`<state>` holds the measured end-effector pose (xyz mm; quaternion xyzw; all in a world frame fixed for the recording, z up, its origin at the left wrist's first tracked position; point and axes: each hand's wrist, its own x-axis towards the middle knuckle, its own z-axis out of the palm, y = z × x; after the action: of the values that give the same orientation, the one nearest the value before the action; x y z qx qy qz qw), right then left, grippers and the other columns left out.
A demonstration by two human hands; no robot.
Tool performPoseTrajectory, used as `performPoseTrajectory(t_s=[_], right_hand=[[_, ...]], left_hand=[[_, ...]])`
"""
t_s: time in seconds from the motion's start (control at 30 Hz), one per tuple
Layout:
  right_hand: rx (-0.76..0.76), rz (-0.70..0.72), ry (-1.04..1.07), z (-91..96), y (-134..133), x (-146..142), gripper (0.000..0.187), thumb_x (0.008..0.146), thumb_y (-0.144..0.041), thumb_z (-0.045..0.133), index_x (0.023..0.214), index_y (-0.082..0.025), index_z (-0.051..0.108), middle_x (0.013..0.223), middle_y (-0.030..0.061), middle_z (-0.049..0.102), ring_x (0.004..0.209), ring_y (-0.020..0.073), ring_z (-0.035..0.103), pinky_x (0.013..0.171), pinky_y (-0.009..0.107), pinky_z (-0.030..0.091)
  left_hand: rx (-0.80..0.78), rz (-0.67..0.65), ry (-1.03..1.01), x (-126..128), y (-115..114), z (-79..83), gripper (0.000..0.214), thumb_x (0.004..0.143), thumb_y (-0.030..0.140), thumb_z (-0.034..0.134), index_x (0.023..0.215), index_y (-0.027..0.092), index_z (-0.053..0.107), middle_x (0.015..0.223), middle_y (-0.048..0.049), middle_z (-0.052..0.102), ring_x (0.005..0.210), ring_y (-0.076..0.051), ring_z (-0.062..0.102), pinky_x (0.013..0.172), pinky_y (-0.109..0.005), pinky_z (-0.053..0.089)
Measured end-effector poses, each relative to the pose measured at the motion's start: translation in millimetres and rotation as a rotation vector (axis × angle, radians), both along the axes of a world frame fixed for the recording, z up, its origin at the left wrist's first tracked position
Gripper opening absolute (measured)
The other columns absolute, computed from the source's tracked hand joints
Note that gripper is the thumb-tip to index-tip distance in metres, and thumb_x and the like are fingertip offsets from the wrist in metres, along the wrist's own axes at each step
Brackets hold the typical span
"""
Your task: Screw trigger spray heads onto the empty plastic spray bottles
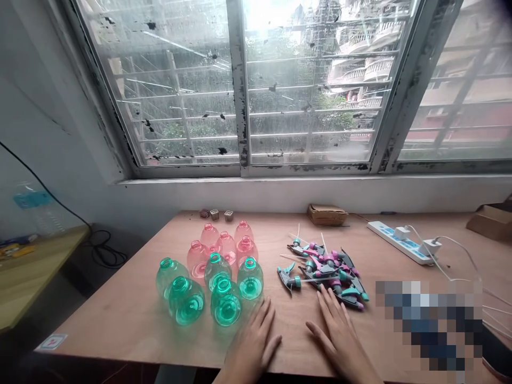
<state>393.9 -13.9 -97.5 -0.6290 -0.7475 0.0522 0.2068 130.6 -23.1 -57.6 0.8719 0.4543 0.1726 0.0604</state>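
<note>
The left hand (256,332) and right hand (335,326) rest palm down on the surface (104,314), flat, fingers loosely spread. The left one lies just beside the five green bottles (226,309), which stand with bare necks; five pink bottles (199,260) stand behind them. The right one reaches the near edge of a heap of spray heads (328,269); touching or not, I cannot tell. Farther back sit a white power strip (400,245) and a cardboard box (328,215), below the window (184,80)
</note>
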Motion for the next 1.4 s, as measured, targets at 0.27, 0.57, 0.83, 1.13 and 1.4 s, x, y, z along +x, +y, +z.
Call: performPoseTrajectory(t_s=[0.27,0.57,0.83,1.13,1.4], right_hand=[[-0.047,0.048,0.008,12.7,-11,-8,0.062,0.103,-0.05,0.039,0.153,-0.014,0.045,0.162,0.0108,0.039,0.151,0.0328,0.031,0.124,0.058,0.026],[0.001,0.046,0.007,9.4,-8,-9,0.055,0.102,-0.048,0.043,0.15,-0.021,0.051,0.16,0.0086,0.042,0.15,0.0341,0.035,0.122,0.058,0.03],[-0.079,0.061,-0.011,17.5,-2,-10,0.055,0.101,-0.047,0.047,0.149,-0.021,0.051,0.159,0.0081,0.04,0.148,0.0375,0.036,0.119,0.063,0.033],[-0.094,0.086,-0.004,15.7,3,-7,0.053,0.1,-0.045,0.05,0.149,-0.023,0.052,0.158,0.0075,0.039,0.146,0.0397,0.037,0.118,0.067,0.032],[-0.154,0.103,-0.065,20.4,6,-6,0.055,0.1,-0.043,0.049,0.15,-0.02,0.05,0.158,0.0075,0.037,0.146,0.0392,0.036,0.119,0.064,0.033]], left_hand=[[0.141,0.079,0.049,-9,-5,-13.3,0.054,0.103,0.038,0.052,0.154,0.023,0.041,0.159,-0.0094,0.046,0.142,-0.03,0.049,0.113,-0.045,0.049],[0.312,0.067,0.075,-15,0,-26.0,0.053,0.101,0.037,0.053,0.153,0.026,0.044,0.154,-0.0082,0.054,0.135,-0.028,0.057,0.108,-0.037,0.054],[0.424,0.02,0.113,-22,8,-32.3,0.052,0.098,0.03,0.058,0.149,0.024,0.049,0.148,-0.0071,0.06,0.129,-0.026,0.063,0.103,-0.03,0.057],[0.525,0.003,0.135,-26,15,-38.1,0.045,0.096,0.029,0.061,0.14,0.023,0.058,0.142,-0.0066,0.066,0.122,-0.024,0.069,0.098,-0.026,0.06],[0.545,0.001,0.152,-26,17,-38.4,0.043,0.096,0.03,0.059,0.139,0.026,0.059,0.138,-0.0046,0.069,0.118,-0.023,0.071,0.097,-0.023,0.06]])
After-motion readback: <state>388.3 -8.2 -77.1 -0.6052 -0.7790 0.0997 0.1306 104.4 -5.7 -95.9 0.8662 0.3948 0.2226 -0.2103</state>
